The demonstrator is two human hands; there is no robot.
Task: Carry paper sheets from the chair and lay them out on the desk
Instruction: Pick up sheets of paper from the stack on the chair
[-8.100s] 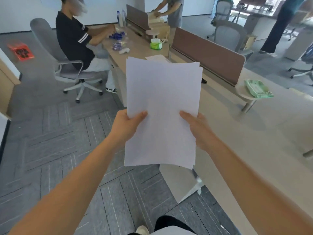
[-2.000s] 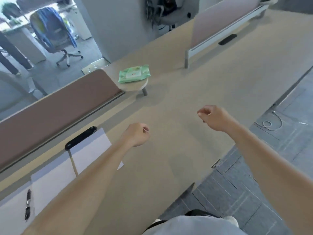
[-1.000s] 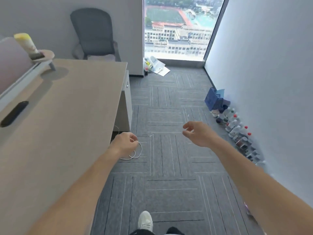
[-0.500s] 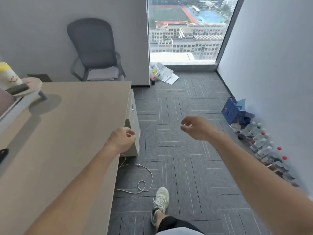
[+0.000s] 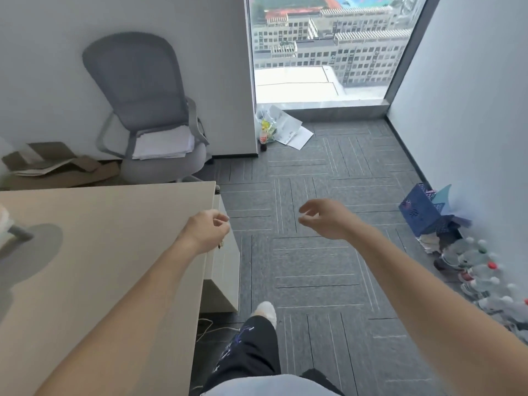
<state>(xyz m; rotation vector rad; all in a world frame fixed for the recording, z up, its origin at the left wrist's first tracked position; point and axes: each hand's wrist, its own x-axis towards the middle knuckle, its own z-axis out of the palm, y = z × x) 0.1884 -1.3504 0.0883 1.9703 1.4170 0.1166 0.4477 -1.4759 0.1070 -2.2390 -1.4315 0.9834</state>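
A stack of white paper sheets (image 5: 164, 144) lies on the seat of a grey office chair (image 5: 137, 81) against the far wall. The beige desk (image 5: 100, 252) fills the left; its end nearest the chair is bare. My left hand (image 5: 207, 228) hangs over the desk's right edge with fingers loosely curled, holding nothing. My right hand (image 5: 323, 218) floats over the carpet, fingers relaxed and slightly bent, also empty. Both hands are well short of the chair.
A drawer unit (image 5: 225, 270) stands under the desk's end. Flattened cardboard (image 5: 57, 167) lies left of the chair. Papers and a bottle (image 5: 278, 128) sit by the window. A blue crate (image 5: 421, 208) and several plastic bottles (image 5: 483, 272) line the right wall. A cable (image 5: 207, 327) trails on the floor.
I have walked forward along the desk; the chair with the paper stack is nearer and larger. Both hands stay empty. Earlier, I held sheets and laid them on the desk.
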